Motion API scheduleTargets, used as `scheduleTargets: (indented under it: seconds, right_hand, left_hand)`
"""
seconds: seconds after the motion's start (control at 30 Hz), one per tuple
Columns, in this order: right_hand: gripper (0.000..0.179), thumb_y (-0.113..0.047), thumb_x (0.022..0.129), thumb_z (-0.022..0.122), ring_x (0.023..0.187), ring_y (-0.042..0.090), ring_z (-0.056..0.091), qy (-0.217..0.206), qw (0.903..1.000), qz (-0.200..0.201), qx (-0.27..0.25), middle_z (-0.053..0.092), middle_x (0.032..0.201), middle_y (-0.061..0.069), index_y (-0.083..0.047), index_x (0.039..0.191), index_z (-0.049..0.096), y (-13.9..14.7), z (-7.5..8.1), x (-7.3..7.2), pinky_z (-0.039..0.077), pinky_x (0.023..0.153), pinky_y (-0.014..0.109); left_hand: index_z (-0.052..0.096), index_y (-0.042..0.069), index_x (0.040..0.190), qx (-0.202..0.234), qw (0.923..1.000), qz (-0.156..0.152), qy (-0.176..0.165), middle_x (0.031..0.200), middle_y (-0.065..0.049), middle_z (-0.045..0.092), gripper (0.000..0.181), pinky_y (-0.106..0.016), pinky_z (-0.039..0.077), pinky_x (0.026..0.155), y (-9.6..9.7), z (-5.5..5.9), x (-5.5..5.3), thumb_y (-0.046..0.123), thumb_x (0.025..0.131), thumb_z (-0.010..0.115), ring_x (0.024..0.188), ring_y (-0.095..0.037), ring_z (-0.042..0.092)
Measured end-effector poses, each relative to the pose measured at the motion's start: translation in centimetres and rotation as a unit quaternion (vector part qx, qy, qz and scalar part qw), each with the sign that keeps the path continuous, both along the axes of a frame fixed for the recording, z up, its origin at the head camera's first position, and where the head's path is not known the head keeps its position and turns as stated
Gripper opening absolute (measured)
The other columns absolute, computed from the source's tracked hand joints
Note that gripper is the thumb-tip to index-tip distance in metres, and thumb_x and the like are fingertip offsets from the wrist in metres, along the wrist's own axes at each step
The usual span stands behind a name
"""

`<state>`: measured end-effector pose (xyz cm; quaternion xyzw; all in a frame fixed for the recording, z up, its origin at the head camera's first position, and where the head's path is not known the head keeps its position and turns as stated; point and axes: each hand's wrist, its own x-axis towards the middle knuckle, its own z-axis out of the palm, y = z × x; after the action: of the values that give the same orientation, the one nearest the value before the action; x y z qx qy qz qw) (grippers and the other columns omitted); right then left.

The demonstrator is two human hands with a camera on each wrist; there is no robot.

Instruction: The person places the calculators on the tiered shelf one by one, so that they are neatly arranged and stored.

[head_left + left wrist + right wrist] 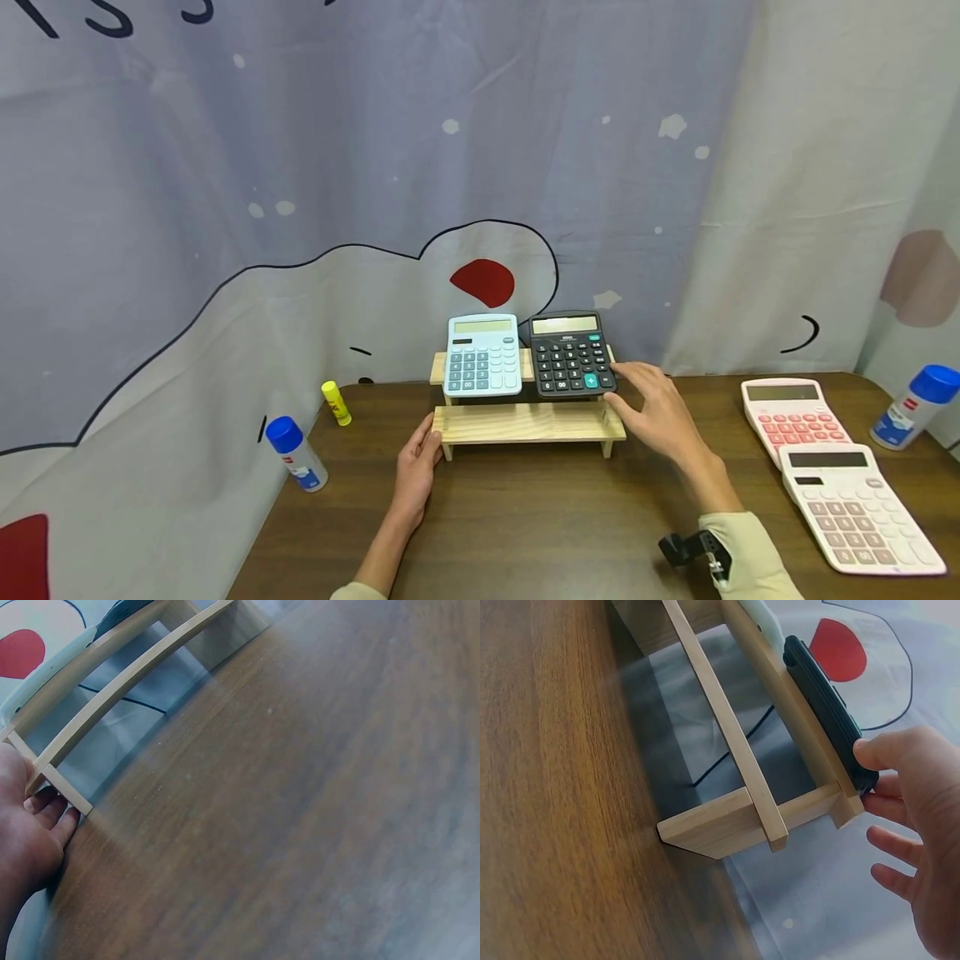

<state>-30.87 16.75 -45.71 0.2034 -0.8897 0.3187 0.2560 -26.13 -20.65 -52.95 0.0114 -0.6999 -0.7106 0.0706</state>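
A two-step wooden stand [525,423] stands on the table. Its upper step bears a light blue calculator [483,357] on the left and a black calculator [572,354] on the right, both leaning back. My left hand [417,467] grips the left end of the lower step, fingers curled around the side piece in the left wrist view. At the black calculator's lower right corner, my right hand [660,412] pinches the edge between thumb and forefinger. The other right fingers [896,846] hang free beside the stand.
Two more calculators lie at the right, a white one [862,508] overlapping a pink-keyed one [795,417]. Blue-capped bottles stand at the right [911,408] and left [298,454]. A yellow glue stick [336,403] is at the back left. A printed curtain [390,167] hangs behind.
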Motion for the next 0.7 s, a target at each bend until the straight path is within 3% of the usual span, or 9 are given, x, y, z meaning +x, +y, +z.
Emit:
scheduleTargets:
  seconds: [0.7]
  right_hand:
    - [0.046,-0.019,0.091,0.073,0.128,0.039,0.049,0.013,0.9999,0.006,-0.008,0.065,0.13,0.02,-0.004,0.133,0.063,-0.94,-0.47,-0.05,0.037,0.102,0.06]
  left_hand:
    - [0.03,0.006,0.157,0.002,1.0,0.001,-0.005,0.159,-0.016,0.036,0.057,-0.046,0.038,0.115,-0.01,0.02,0.01,0.029,0.107,0.047,0.143,-0.027,0.04]
